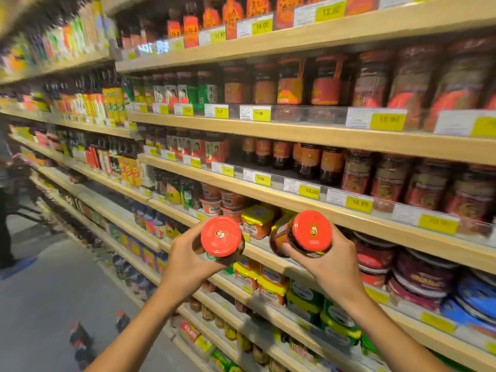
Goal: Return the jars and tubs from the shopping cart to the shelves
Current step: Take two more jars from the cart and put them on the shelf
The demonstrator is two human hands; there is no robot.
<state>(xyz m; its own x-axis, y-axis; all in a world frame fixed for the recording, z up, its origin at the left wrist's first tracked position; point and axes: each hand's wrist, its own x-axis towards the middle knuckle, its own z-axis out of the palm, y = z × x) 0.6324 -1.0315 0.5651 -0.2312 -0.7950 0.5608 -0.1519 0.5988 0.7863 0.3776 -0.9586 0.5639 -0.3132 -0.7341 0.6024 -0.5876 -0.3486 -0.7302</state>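
Note:
My left hand (185, 267) grips a dark sauce jar with a red lid (221, 236), its lid turned toward me. A second red-lidded jar (311, 231) is held in my right hand (335, 267), tilted with its lid facing me and its body pointing at the shelves. Both jars hover in front of a wooden shelf edge (308, 204) at about waist height. Behind them stand yellow-lidded tubs (257, 220) and red tubs (232, 201). The shopping cart is not in sight.
Long wooden shelves (295, 132) packed with sauce jars, bottles and tubs run from near right to far left. Yellow price tags (387, 122) line the edges. A person stands at the far left (5, 210). Grey floor (53, 291) lies below left.

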